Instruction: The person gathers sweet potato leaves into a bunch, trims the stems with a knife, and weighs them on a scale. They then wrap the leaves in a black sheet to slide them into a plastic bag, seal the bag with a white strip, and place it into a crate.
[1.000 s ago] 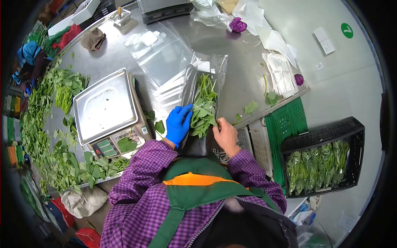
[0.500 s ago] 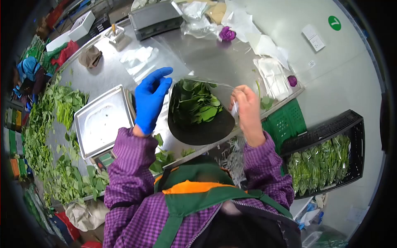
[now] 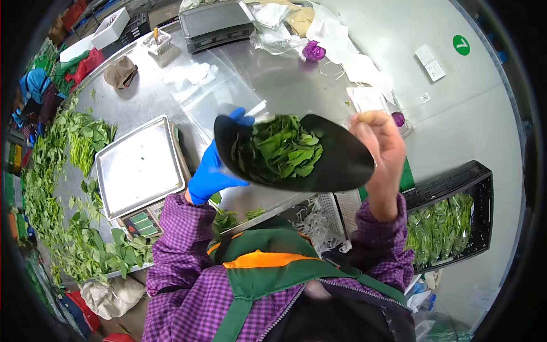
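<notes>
A dark curved sheet [image 3: 342, 162] is bent like a scoop around a bunch of green leaves [image 3: 288, 147] in front of my chest. My left hand [image 3: 213, 171], in a blue glove, wraps round the left side of the sheet and the leaves, its fingertips showing above the edge. At the sheet's right end is my bare right hand [image 3: 383, 151], with thumb and fingers pinched together; what they hold is too small to make out. Clear plastic bags [image 3: 219, 97] lie on the metal table beyond.
A scale with a white tray [image 3: 139, 165] stands at the left, beside heaped leafy greens [image 3: 57, 188]. A black crate [image 3: 484, 222] with bagged greens is at the right. Farther back are a grey scale [image 3: 216, 25] and a purple bundle [image 3: 314, 51]. Another person [image 3: 40, 97] is far left.
The dark sheet has spread wider and tilted, with the leaves raised on it. My left hand has gone from beside it to gripping its left side. My right hand has moved right.
</notes>
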`<action>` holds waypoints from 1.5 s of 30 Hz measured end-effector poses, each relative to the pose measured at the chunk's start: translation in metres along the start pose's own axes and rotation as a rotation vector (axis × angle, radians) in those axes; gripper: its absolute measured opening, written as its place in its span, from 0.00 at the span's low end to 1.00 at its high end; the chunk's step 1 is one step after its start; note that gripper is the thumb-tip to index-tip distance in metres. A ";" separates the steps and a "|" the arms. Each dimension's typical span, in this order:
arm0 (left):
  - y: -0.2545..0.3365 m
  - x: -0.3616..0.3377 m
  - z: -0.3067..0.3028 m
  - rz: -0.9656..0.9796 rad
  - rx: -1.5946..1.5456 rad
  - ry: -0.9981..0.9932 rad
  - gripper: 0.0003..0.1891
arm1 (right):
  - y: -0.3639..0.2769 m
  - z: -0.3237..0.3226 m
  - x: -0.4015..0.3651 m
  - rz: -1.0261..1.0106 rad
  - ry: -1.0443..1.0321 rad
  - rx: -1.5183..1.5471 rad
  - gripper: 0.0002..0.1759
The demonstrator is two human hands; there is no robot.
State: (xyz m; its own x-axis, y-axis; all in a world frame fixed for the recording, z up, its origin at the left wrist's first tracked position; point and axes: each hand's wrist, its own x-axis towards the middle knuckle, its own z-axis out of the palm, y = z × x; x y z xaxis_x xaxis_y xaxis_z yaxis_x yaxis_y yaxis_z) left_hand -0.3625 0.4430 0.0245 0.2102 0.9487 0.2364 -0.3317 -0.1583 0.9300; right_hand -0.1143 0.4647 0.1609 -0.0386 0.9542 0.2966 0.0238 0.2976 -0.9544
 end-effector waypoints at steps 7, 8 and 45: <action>-0.039 -0.005 0.006 -0.009 0.169 -0.070 0.60 | -0.022 -0.004 -0.010 -0.510 -0.629 -0.745 0.08; -0.039 -0.006 0.008 0.024 0.193 -0.070 0.62 | -0.025 -0.004 -0.013 -0.507 -0.627 -0.752 0.08; -0.049 -0.007 0.018 0.114 0.316 0.138 0.14 | -0.210 -0.092 0.057 -1.188 0.714 -0.865 0.14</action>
State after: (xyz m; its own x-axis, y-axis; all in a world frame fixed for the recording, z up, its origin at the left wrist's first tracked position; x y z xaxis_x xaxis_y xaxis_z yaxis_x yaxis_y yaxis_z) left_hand -0.3309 0.4391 -0.0177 0.0547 0.9445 0.3239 -0.0407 -0.3220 0.9459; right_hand -0.0295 0.4593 0.3815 -0.0049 -0.0640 0.9979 0.8503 0.5250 0.0378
